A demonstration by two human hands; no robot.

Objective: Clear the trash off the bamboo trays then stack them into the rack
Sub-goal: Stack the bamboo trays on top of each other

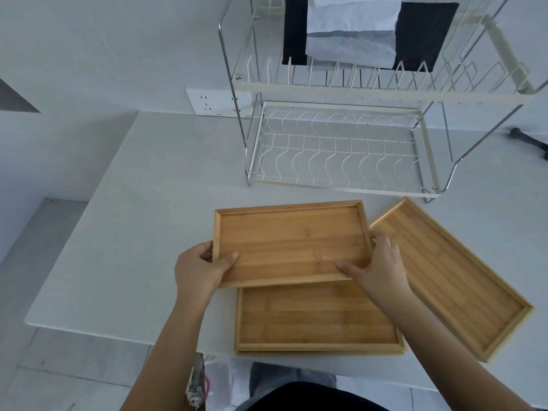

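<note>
Both hands hold a bare bamboo tray (292, 241) lifted above the white table. My left hand (201, 269) grips its left short edge, thumb on the inner floor. My right hand (376, 265) grips its right front corner. Under it, a second bamboo tray (317, 317) lies at the table's front edge, and it seems to rest on another one. A further bamboo tray (450, 277) lies slanted to the right. None of the trays shows any trash. The two-tier wire dish rack (338, 152) stands behind them with its lower shelf bare.
Black and white cloths (350, 34) hang over the rack's upper tier. A wall socket (218, 102) sits left of the rack. A dark object (530, 142) lies at the far right. A bag with scraps (197, 384) hangs below the table's front edge by my left arm.
</note>
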